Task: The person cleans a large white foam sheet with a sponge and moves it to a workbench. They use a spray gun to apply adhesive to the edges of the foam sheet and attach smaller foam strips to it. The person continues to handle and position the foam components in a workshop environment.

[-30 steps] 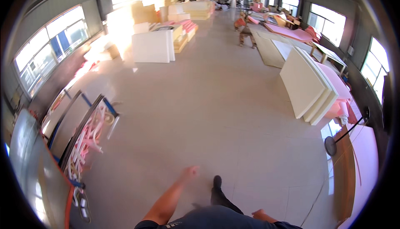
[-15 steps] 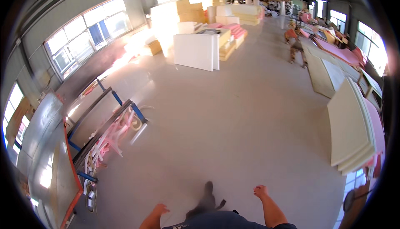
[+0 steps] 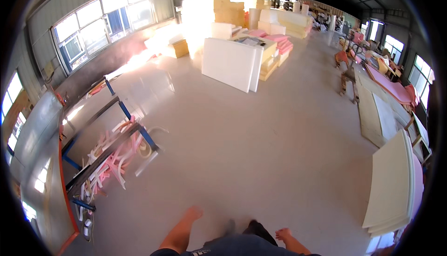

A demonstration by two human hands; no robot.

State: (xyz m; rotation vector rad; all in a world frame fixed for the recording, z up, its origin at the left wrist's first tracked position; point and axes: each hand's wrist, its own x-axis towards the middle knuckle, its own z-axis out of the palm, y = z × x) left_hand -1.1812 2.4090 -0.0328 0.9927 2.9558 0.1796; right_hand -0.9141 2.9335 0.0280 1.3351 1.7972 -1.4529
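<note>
**A:** so what are the hands up to? Left hand (image 3: 193, 213) and right hand (image 3: 282, 234) both hang low over the bare floor (image 3: 260, 153), empty. Fingers look loose, but too blurry to say for sure.

**B:** nearest thing? That blue-framed rack (image 3: 109, 151) with pink and white foam strips (image 3: 116, 156), off to the left. Further back, white foam slabs (image 3: 231, 64) stand by the yellow foam blocks (image 3: 228, 16).

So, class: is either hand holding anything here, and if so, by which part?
Nothing is held. The left hand and right hand are both empty, hanging free above the bare concrete floor.
</note>
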